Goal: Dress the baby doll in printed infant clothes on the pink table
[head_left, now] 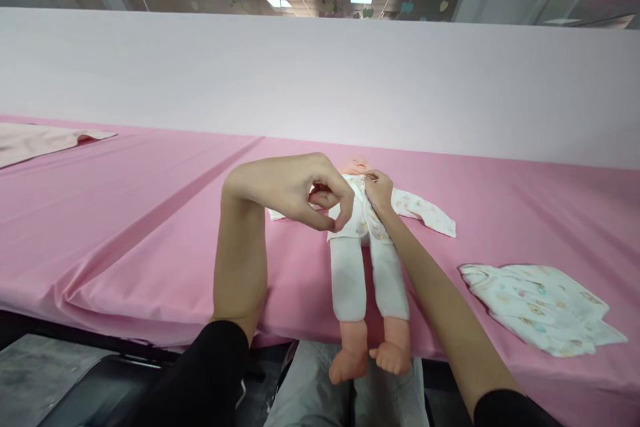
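Observation:
A baby doll (pixel 367 280) lies on its back on the pink table cover (pixel 150 213), head away from me, bare feet hanging over the near edge. It wears white leggings and a printed white top (pixel 420 208) that is spread open. My left hand (pixel 295 190) hovers over the doll's chest with thumb and fingers pinched on the top's left flap. My right hand (pixel 379 192) rests on the chest near the neck, fingers closed on the top's front edge.
A folded printed baby garment (pixel 543 307) lies on the cover to the right. A pale pink cloth (pixel 35 140) sits at the far left. A white partition (pixel 320 73) runs along the back of the table. My knees show below the table edge.

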Motion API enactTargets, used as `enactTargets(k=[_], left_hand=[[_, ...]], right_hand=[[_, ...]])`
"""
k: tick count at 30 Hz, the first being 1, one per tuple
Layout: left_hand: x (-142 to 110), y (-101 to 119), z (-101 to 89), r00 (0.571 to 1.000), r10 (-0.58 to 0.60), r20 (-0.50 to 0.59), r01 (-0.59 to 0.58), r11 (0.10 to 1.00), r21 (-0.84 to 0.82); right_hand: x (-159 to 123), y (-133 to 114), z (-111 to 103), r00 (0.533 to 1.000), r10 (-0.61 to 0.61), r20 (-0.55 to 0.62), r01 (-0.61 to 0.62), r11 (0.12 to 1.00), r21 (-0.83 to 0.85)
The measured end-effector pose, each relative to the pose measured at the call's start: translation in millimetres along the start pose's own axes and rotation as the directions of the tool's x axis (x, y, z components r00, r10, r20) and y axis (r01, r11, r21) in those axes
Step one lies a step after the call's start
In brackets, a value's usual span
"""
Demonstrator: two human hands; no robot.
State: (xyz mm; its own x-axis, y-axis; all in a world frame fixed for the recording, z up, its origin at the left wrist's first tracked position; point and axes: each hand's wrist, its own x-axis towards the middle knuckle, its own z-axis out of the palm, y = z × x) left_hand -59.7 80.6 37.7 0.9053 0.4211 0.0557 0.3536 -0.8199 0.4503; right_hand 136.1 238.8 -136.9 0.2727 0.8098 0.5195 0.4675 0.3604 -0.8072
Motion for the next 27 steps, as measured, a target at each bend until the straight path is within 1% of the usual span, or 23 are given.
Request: enactTargets(k=[10, 16, 21, 27], left_hand=[[1.5, 7.1, 1.2, 1.000, -0.026, -0.013, 0.027, 0.999, 0.023], [3.9, 6.3, 1.8, 1.000, -0.028, 0.003, 0.028, 1.000, -0.004], [5.2, 5.5, 2.7, 1.000, -0.028, -0.004, 0.028, 1.000, -0.007], [5.0, 6.5, 2.5, 0.999, -0.041, -0.007, 0.040, 0.997, -0.064]], right_hand=[[-0.5, -2.3, -1.2, 1.000, 0.000, 0.003, 0.000, 1.000, -0.015], [-1.0, -3.6, -1.6, 1.000, -0.012, 0.008, 0.012, 1.000, -0.011], [-0.5, -2.7, -1.2, 1.000, -0.008, 0.012, 0.008, 1.000, -0.007], [-1.1, -4.4, -2.4, 1.000, -0.001, 0.021, 0.001, 1.000, -0.013]])
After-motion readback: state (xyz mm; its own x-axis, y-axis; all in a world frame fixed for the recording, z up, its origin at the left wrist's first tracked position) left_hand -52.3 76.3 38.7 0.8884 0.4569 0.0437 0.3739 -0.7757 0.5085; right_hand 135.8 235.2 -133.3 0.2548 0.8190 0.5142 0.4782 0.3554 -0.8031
